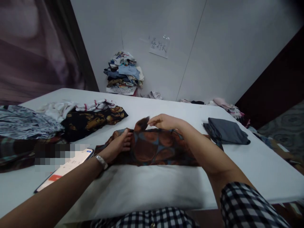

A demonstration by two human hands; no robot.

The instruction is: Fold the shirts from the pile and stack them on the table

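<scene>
A folded shirt with a brown, orange and blue-grey pattern lies crosswise on the white table, and one flap of it stands up near its middle. My left hand rests on the shirt's left part, fingers laid flat and thumb apart, just left of the flap. A silvery band circles that wrist. Above the shirt's far edge, my right hand reaches leftward; its fingertips are closed at the raised flap's edge. My right forearm covers the shirt's right part.
A lit phone lies left of my forearm. Patterned clothes spread over the table's left side. A folded dark grey garment lies right. At the back stand a clothes pile and a wall with a handwritten sign.
</scene>
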